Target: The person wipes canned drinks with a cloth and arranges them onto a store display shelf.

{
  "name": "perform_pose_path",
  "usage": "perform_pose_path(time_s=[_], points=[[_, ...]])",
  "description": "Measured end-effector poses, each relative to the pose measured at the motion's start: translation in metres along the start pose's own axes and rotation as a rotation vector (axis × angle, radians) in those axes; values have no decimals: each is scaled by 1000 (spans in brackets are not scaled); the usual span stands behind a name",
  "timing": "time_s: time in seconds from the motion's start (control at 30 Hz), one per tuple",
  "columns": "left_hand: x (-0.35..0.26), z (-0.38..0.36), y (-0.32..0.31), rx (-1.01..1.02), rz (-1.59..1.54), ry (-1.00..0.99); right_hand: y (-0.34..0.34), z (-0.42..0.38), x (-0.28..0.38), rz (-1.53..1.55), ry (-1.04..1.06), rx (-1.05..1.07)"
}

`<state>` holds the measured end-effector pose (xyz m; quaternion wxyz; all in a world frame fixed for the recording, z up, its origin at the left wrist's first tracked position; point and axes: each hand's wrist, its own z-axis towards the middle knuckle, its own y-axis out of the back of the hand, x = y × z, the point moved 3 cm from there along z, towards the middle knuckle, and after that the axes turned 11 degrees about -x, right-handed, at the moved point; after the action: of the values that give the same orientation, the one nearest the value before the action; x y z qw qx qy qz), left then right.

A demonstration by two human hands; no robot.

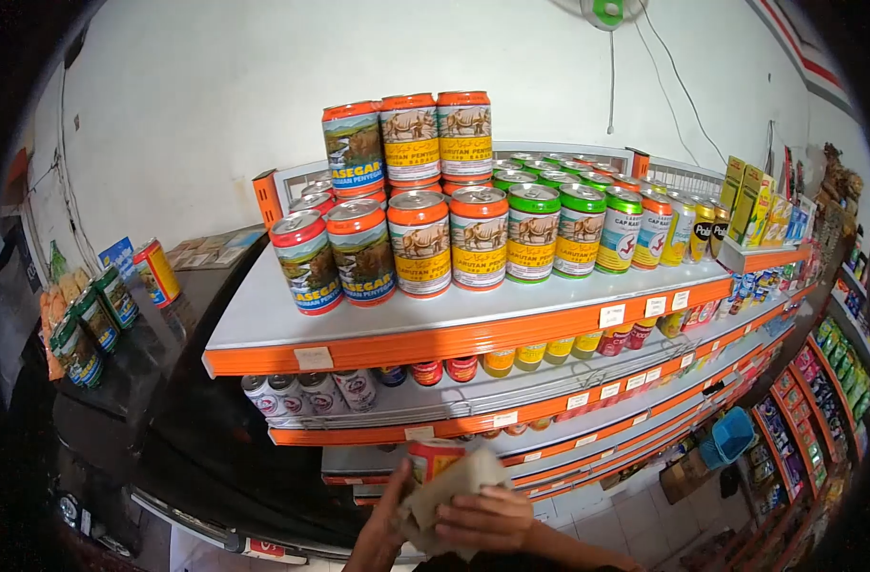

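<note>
The left hand (389,520) gripped the side of a red-and-yellow can (437,456), its top end peeking out above the fingers. The right hand (490,520) was closed over a pale cloth-like piece (457,491), which was pressed against the can and covered much of it. Both hands were close together and blurred, so the exact grip of each finger could not be told.

Just beyond the hands stood the tiered shelf (249,319) with orange edges. On its top level, above and ahead of the hands, a front row of cans (423,246) stood upright, with three stacked cans (411,143) higher up behind it. White cans (355,389) stood on the level below, nearer the hands and to their left.

Well to the left of the hands, a dark counter (153,348) carried green-topped cans (93,322) and a yellow can (158,274) with a red rim. Well to the right of the hands, a blue basket (732,431) sat low down.
</note>
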<state>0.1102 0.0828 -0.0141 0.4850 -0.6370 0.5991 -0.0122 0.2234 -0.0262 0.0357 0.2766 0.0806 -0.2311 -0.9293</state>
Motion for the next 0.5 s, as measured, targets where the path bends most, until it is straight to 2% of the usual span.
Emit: perform_pose_path(time_s=[0.03, 0.07, 0.13, 0.2, 0.27, 0.3, 0.4, 0.43, 0.5], points=[[3, 3, -2, 11, 79, 59, 0, 2, -8, -74, -11, -115], [5, 2, -5, 22, 82, 60, 3, 6, -13, -85, -8, -114], [-14, -28, -45, -45, 220, -234, 12, 13, -30, 26, -294, -251], [-24, -29, -51, -27, 155, -249, 10, 6, -24, 51, -293, -188], [-32, -30, -46, -45, -29, -160, -7, -18, -8, 282, -399, -245], [-35, -26, -38, -79, -35, -214, -13, -27, -3, 437, -536, -338], [-30, -28, -34, -156, -93, -340, -17, -30, -6, 417, -387, -383], [-25, -26, -31, -162, -96, -342, -15, -26, -6, 424, -387, -381], [-12, -18, -24, -145, 60, -263, -8, -11, -3, 361, -183, -308]])
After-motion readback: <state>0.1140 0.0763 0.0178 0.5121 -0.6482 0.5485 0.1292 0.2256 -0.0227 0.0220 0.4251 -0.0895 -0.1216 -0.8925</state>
